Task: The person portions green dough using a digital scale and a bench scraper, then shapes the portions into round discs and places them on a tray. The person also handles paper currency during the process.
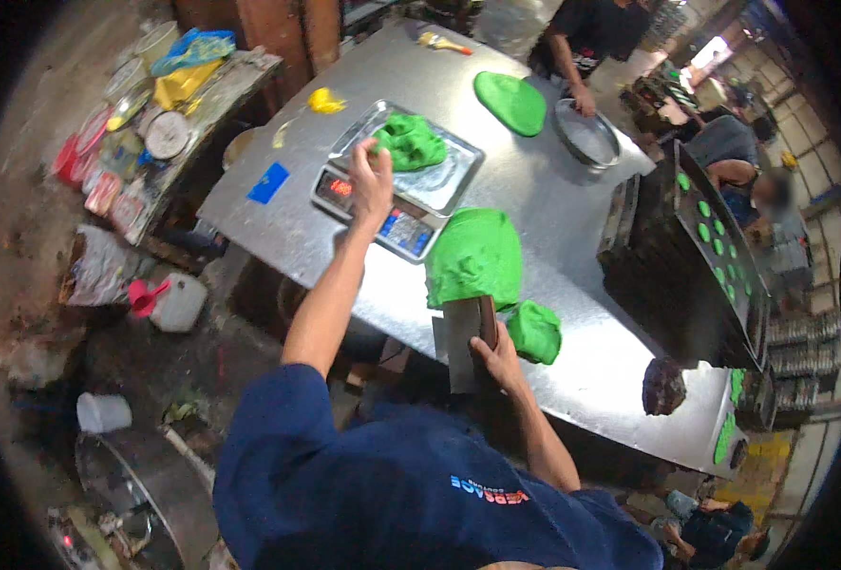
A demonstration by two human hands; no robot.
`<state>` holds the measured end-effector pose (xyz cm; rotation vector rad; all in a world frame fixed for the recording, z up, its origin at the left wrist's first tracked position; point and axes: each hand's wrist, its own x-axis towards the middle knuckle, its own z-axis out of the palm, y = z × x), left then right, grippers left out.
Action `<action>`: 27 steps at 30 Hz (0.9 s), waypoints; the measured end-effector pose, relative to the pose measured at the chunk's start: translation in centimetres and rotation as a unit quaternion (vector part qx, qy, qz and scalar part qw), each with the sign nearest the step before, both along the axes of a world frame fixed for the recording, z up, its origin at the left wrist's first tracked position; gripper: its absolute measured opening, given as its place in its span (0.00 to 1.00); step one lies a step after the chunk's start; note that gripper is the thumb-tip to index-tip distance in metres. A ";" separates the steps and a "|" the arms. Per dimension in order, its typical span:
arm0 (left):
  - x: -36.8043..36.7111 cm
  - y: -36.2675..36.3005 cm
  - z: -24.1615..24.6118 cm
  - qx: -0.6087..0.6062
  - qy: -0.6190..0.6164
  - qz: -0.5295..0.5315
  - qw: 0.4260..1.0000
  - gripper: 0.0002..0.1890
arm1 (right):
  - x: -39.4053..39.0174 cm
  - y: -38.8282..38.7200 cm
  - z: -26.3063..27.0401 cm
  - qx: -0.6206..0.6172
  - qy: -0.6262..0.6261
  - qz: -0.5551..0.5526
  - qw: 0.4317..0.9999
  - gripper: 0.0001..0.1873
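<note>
My left hand (372, 182) is over the digital scale (409, 239), its fingertips at the near left edge of a green dough lump (414, 142) on the metal pan (463, 167). Whether the fingers pinch dough is unclear. In my right hand (500, 360) is the brown handle of a wide flat-bladed dough scraper (459, 335). Its blade lies against the near edge of a large green dough block (477, 253), beside the scale. A smaller green dough piece (536, 332) sits just right of the scraper. The scale's red display is lit.
On the metal table (570, 249) lie a flat green dough slab (511, 103), a brush (445, 43), a blue card (268, 183) and a dark lump (663, 387). Stacked trays (677, 271) stand right. Across the table, a person's hand (583, 100) touches a round pan (588, 135).
</note>
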<state>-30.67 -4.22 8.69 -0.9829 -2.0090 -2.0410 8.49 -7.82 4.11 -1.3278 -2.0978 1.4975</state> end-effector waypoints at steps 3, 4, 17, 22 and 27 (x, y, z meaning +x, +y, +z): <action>-4.8 5.3 -1.8 -0.106 0.159 0.108 0.976 0.20 | 3.4 -0.1 1.5 0.036 0.035 -0.062 0.997 0.29; -4.4 6.3 -2.7 -0.226 0.093 0.107 0.964 0.21 | 4.2 -0.1 2.6 0.028 -0.004 -0.075 0.997 0.28; 19.9 -4.4 -11.7 -0.306 0.116 -0.204 0.923 0.27 | 10.8 2.0 -1.0 -0.013 0.031 -0.194 0.980 0.28; 22.8 -1.4 -7.8 -0.332 0.159 -0.133 0.920 0.40 | 7.8 4.3 1.3 0.005 0.068 -0.161 0.985 0.24; 23.0 2.7 -10.9 -0.399 0.201 -0.173 0.878 0.34 | 7.2 6.7 0.9 0.007 0.122 -0.200 0.972 0.26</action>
